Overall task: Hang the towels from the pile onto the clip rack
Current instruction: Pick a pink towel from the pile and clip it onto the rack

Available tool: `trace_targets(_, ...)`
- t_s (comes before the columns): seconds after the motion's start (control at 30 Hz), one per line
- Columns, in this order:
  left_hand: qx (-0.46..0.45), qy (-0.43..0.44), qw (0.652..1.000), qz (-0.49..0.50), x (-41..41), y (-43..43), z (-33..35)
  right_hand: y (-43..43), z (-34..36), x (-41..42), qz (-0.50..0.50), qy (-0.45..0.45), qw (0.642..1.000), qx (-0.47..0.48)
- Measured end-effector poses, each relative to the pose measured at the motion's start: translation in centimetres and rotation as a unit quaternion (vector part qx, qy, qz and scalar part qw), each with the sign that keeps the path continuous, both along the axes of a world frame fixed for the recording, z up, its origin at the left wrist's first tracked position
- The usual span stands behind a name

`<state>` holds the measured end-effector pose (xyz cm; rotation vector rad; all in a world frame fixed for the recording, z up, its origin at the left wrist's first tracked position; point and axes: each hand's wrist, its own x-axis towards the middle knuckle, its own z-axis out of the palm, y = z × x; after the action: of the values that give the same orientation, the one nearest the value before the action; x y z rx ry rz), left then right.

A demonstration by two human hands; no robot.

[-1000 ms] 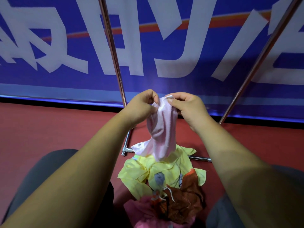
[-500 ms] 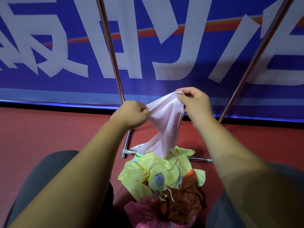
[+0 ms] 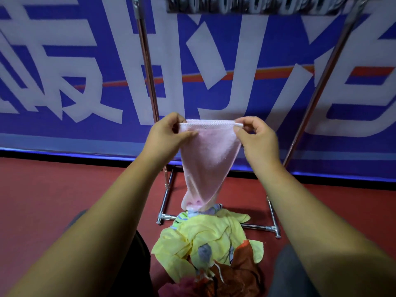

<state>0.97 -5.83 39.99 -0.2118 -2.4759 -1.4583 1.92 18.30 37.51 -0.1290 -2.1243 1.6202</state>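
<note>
A pale pink towel (image 3: 209, 155) hangs stretched between both hands in front of me. My left hand (image 3: 166, 136) pinches its top left corner and my right hand (image 3: 255, 139) pinches its top right corner, so the upper hem is taut and level. The towel narrows downward and its lower tip hangs just above the pile of towels (image 3: 211, 245) on the floor, a heap of yellow, brown and pink cloth. A row of metal clips on the clip rack (image 3: 252, 5) shows blurred along the top edge, well above my hands.
The rack's chrome uprights (image 3: 147, 67) slant down at left and right to a base frame (image 3: 257, 227) on the red floor (image 3: 53, 200). A blue banner with large white characters (image 3: 64, 82) fills the background. My knees flank the pile.
My hands moved apart and upward, spreading the bunched pink towel flat by its top corners. The view tilted up, bringing the rack's clips into sight.
</note>
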Motion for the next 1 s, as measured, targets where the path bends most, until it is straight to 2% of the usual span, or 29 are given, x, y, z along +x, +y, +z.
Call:
trace_targets(0.1,0.042,0.015,0.999,-0.016,0.3,-0.3,3.7,0.0,3.6,0.2,0.027,0.020,0.999,-0.019)
trace_targets(0.37,0.083,0.082,0.993,-0.017,1.0,-1.3,14.4,-0.9,15.0,0.8,-0.007,0.078,0.996,0.040)
trace_targets(0.57,0.112,0.087,0.990,-0.017,1.8,-2.5,20.3,-0.7,21.4,1.8,0.054,0.094,0.993,0.055)
trace_targets(0.8,0.182,0.053,0.981,-0.033,2.6,-2.8,22.6,-0.3,24.6,3.6,0.197,0.033,0.980,-0.005)
trace_targets(1.0,0.175,0.046,0.983,-0.046,3.5,-2.8,23.2,0.0,25.0,4.8,0.207,0.019,0.978,-0.016)
